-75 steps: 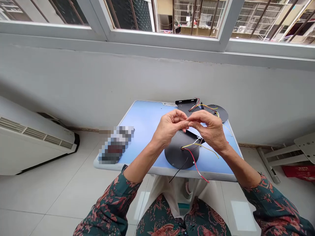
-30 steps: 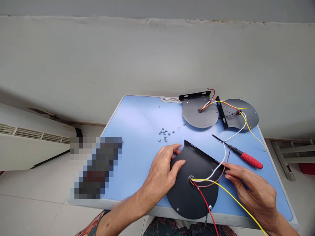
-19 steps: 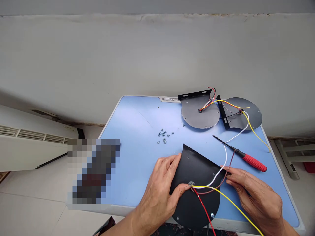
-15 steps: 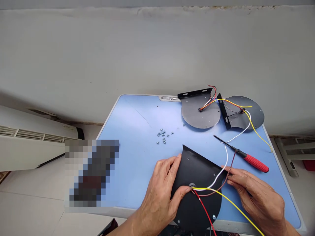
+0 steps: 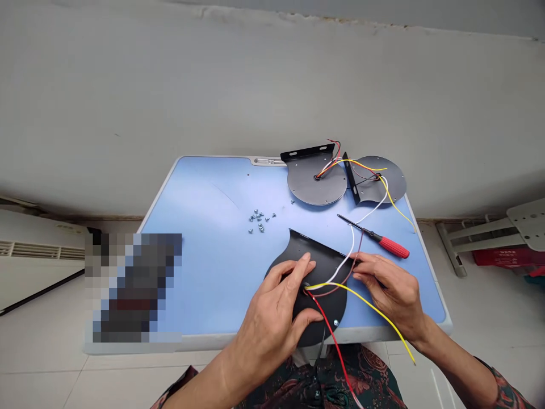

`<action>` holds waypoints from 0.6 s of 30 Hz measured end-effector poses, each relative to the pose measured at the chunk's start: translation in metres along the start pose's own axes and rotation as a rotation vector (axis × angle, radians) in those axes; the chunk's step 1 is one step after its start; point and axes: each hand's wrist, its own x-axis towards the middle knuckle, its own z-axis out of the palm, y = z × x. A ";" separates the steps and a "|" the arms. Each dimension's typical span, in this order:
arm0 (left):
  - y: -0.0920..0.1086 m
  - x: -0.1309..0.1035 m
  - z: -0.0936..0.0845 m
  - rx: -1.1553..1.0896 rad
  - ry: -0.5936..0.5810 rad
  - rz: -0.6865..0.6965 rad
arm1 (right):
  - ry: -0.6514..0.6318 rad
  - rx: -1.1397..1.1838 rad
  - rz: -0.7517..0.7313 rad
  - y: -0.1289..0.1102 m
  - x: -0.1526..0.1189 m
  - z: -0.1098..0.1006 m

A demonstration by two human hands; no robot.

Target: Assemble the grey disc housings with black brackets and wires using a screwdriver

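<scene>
I find the left hand (image 5: 275,309) laid over the near plate (image 5: 324,262), fingers and thumb apart and resting on its dark face. The right hand (image 5: 394,292) is clamped, as far as my feed shows, on the right end of that plate's raised flange (image 5: 319,243); whether it also pinches some small part I cannot tell. The near plate lies at the front edge of the tabletop (image 5: 204,272), with a yellow wire (image 5: 366,300), a white wire (image 5: 352,244) and a red wire (image 5: 333,341) issuing from its middle and one bright screw (image 5: 336,322) toward its lower right. I judge the step in hand to be steadying this plate by face and flange; the next move calls for a firm left hand and wires kept away from the right fingers. Beyond the near plate, to its left, I record loose screws (image 5: 260,227); beyond it to the right, a red-handled screwdriver (image 5: 394,247), touched by neither hand. Farther beyond it lies a second plate (image 5: 315,190), and beyond it to the right a third plate (image 5: 392,182). Well left of it, a dark object (image 5: 136,289) is masked, so any label is lost. Well right of it, off the tabletop, a red box (image 5: 502,257) bears pale writing too small to read. I find no legible brand.
</scene>
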 end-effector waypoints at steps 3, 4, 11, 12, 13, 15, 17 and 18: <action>0.003 0.002 0.005 -0.024 -0.001 0.013 | 0.073 -0.067 0.022 -0.003 -0.002 -0.005; 0.003 0.002 0.006 -0.021 0.003 0.018 | 0.112 -0.101 0.037 -0.005 -0.003 -0.006; 0.013 0.010 0.013 0.103 0.090 0.081 | 0.072 0.044 0.190 -0.019 -0.012 0.005; 0.013 0.011 0.013 0.108 0.098 0.092 | 0.074 0.057 0.221 -0.019 -0.014 0.007; 0.013 0.011 0.014 0.105 0.097 0.102 | 0.080 0.069 0.255 -0.017 -0.015 0.009; 0.010 0.010 0.013 0.075 0.071 0.135 | 0.093 0.095 0.343 -0.013 -0.018 0.005; 0.006 0.007 0.011 0.039 0.037 0.174 | 0.127 0.104 0.447 -0.010 -0.019 -0.007; 0.004 0.005 0.010 0.025 0.021 0.192 | 0.161 0.098 0.492 -0.010 -0.018 -0.015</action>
